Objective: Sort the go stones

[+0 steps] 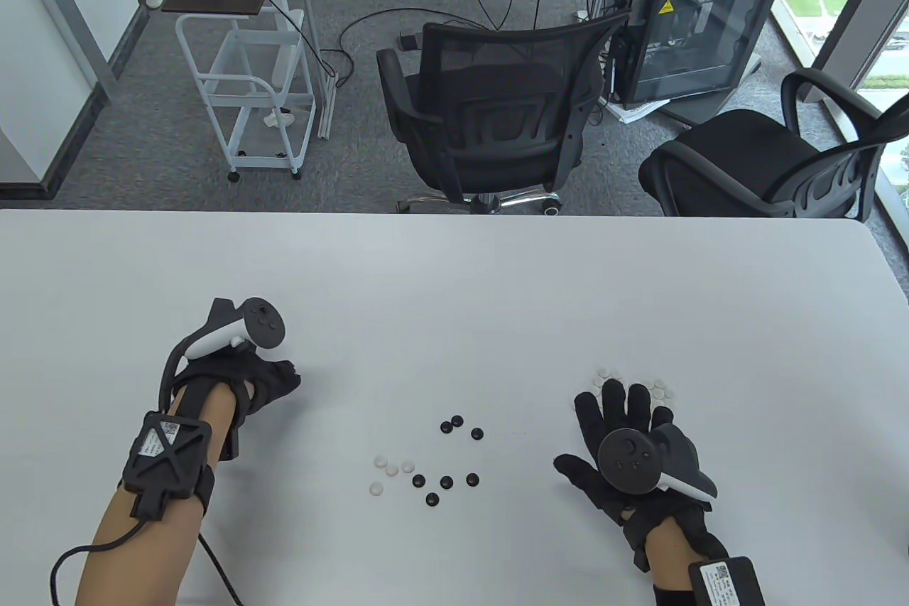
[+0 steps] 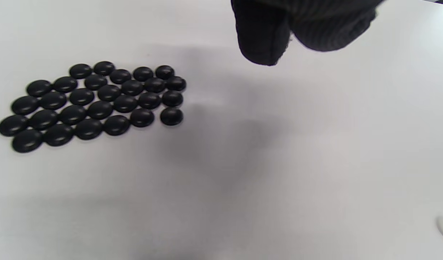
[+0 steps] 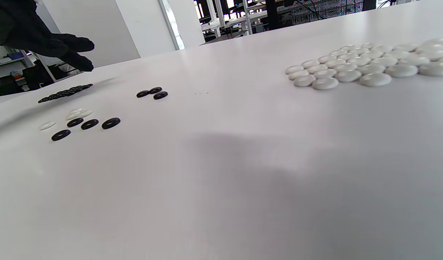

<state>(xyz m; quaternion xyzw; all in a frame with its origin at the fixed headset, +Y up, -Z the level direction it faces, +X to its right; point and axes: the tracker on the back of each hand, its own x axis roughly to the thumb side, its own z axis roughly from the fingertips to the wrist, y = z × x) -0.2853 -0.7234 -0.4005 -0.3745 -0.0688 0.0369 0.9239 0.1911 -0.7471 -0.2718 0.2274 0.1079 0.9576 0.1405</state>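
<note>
Setting: office chairs (image 1: pixel 490 109), a white trolley (image 1: pixel 248 94) and floor cables are seen beyond the white tabletop (image 1: pixel 454 279), toward 12 o'clock in the table view.
Sorted black pile: a tight patch of black stones (image 2: pixel 95 103) is laid out under the left hand (image 1: pixel 241 386), at 9 o'clock of the tabletop; in the table view it is hidden by the glove.
Sorted white pile: a packed cluster of white stones (image 3: pixel 366 63) is seen at 3 o'clock, partly covered in the table view by the right hand (image 1: pixel 632 435).
Unsorted stones: seven loose black stones (image 1: pixel 451 460) and four loose white stones (image 1: pixel 389 472) are scattered at 6 o'clock, between the two hands and well apart from both piles.
Left grip: fingers are bent loosely downward; whether a stone is held cannot be told.
Right grip: released, fingers spread flat, nothing pinched.
Step in hand: judged to be the return to the middle for the next stone, the sort being mostly done.
Method: each stone is best pinched singly by its rim, black for the left hand, white for the right.
Caution: stones should be set down at a pile's edge, not dropped, so that the packed rows are not knocked apart.
</note>
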